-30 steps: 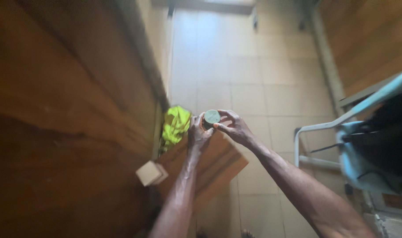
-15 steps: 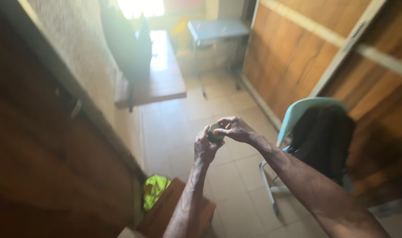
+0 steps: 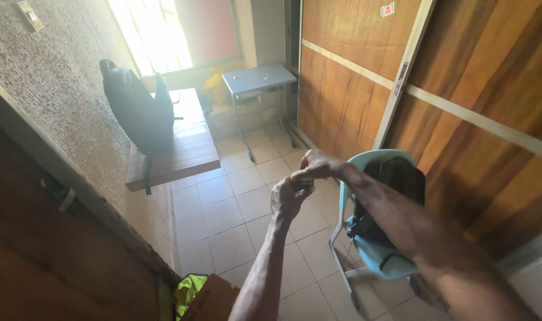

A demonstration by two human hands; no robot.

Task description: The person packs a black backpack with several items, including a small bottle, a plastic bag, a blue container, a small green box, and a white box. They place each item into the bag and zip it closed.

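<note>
My left hand [image 3: 287,200] is wrapped around a small round container [image 3: 302,183], of which only a dark sliver shows between my hands. My right hand [image 3: 316,167] sits on top of it, fingers curled over its lid. Both hands are held up in front of me, above the tiled floor [image 3: 235,208].
A light blue chair [image 3: 372,249] with a black bag [image 3: 396,190] on it stands just right of my hands. A wooden bench [image 3: 185,148] bearing a dark backpack [image 3: 137,113] is at the left, a small grey table [image 3: 259,80] beyond. Wood-panelled wall at right; yellow-green cloth [image 3: 186,292] and a wooden box [image 3: 214,300] below.
My view has swung up from the floor to the room ahead. The hands stay together on the container, and my right hand now covers the lid that showed before.
</note>
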